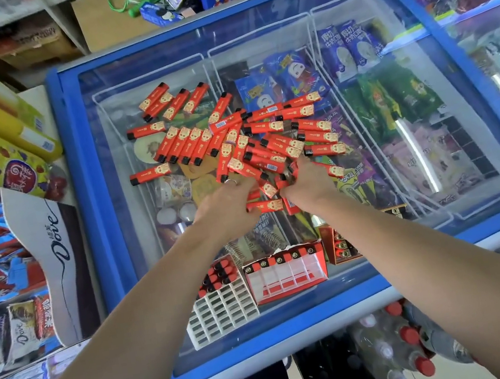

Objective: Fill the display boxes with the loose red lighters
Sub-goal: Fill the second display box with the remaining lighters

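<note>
Several loose red lighters (233, 133) lie scattered on the glass lid of a blue chest freezer (73, 158). My left hand (228, 204) and my right hand (307, 185) sit side by side at the near edge of the pile, fingers curled around a small bunch of lighters (268, 198). Nearer to me on the lid stand a white grid tray (225, 308) with a few lighters in its far corner, a red display box (288, 273) with one back row filled, and a third box (339, 245) partly hidden by my right forearm.
Ice-cream packets fill wire baskets under the glass. A Dove chocolate stand (55, 253) and snack shelves crowd the left side. Yellow boxes (0, 130) lean at upper left. Red-capped bottles (406, 338) stand on the floor below the freezer's front edge.
</note>
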The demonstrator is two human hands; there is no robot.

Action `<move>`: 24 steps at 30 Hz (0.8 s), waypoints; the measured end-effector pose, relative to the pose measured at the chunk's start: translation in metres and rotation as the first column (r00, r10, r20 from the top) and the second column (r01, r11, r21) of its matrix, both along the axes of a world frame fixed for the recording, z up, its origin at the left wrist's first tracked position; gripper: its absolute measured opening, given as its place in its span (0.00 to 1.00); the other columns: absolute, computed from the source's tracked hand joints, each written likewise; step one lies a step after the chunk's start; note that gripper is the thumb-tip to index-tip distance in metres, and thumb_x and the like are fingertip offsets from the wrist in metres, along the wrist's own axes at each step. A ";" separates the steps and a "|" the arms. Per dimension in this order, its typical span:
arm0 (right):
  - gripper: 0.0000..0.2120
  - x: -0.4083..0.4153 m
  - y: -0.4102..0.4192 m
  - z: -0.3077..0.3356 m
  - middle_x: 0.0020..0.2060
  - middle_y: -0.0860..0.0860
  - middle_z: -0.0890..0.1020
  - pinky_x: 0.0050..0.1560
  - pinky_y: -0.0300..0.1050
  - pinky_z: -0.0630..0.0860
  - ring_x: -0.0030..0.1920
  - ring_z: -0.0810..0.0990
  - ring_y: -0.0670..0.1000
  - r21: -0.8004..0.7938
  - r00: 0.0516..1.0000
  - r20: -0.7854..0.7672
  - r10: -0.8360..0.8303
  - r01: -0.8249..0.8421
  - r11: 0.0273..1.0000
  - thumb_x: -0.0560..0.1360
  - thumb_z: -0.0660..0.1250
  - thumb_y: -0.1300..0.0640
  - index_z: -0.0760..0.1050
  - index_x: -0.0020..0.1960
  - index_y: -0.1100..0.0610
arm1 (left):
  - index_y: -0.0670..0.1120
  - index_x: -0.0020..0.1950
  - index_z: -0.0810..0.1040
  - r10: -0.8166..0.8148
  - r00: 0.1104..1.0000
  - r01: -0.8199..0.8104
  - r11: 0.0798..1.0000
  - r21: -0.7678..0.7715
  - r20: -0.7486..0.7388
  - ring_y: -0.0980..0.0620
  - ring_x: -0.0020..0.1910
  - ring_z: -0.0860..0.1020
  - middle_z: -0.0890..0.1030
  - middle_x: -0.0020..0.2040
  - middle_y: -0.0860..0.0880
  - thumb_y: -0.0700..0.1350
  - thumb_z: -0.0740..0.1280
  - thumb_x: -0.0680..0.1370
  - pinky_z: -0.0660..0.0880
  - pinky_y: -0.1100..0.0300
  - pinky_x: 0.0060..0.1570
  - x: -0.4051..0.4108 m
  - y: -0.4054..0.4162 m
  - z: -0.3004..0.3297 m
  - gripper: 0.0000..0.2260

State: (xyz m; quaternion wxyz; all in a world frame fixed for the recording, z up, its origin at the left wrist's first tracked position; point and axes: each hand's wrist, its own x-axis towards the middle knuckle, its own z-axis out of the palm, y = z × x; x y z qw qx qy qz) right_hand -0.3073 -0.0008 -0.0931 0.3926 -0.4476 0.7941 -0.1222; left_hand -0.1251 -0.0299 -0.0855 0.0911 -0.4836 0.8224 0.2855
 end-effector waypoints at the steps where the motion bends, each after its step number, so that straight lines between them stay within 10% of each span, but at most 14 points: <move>1: 0.15 0.001 0.001 -0.001 0.45 0.53 0.81 0.35 0.49 0.79 0.40 0.83 0.54 -0.002 0.999 -0.029 0.017 -0.017 1.000 0.76 0.72 0.60 0.69 0.59 0.57 | 0.51 0.67 0.71 -0.040 0.999 0.040 0.999 -0.017 0.027 0.44 0.54 0.78 0.76 0.57 0.47 0.50 0.67 0.79 0.75 0.52 0.47 -0.004 0.003 -0.001 0.17; 7: 0.10 0.003 0.002 -0.008 0.43 0.52 0.81 0.30 0.43 0.71 0.39 0.80 0.53 0.005 0.986 -0.148 0.081 -0.081 0.997 0.74 0.72 0.57 0.74 0.53 0.57 | 0.46 0.66 0.70 -0.137 0.978 0.153 0.984 -0.093 0.158 0.40 0.55 0.80 0.76 0.57 0.44 0.49 0.70 0.80 0.79 0.47 0.49 -0.018 0.013 -0.010 0.18; 16: 0.07 -0.004 -0.002 0.000 0.34 0.48 0.75 0.22 0.33 0.64 0.30 0.73 0.48 0.007 0.965 0.219 -0.143 0.145 0.989 0.77 0.66 0.55 0.69 0.41 0.51 | 0.42 0.64 0.66 0.141 0.989 -0.141 0.990 -0.007 -0.048 0.51 0.34 0.75 0.73 0.38 0.49 0.45 0.59 0.84 0.68 0.57 0.29 -0.010 -0.005 0.007 0.11; 24: 0.05 0.008 -0.005 -0.001 0.38 0.49 0.79 0.32 0.40 0.70 0.34 0.77 0.48 -0.018 0.976 0.216 0.003 0.001 1.000 0.76 0.67 0.60 0.73 0.50 0.53 | 0.46 0.65 0.67 0.140 0.985 -0.157 0.970 -0.187 -0.100 0.43 0.40 0.79 0.77 0.49 0.44 0.41 0.65 0.82 0.81 0.46 0.40 -0.019 -0.029 0.004 0.13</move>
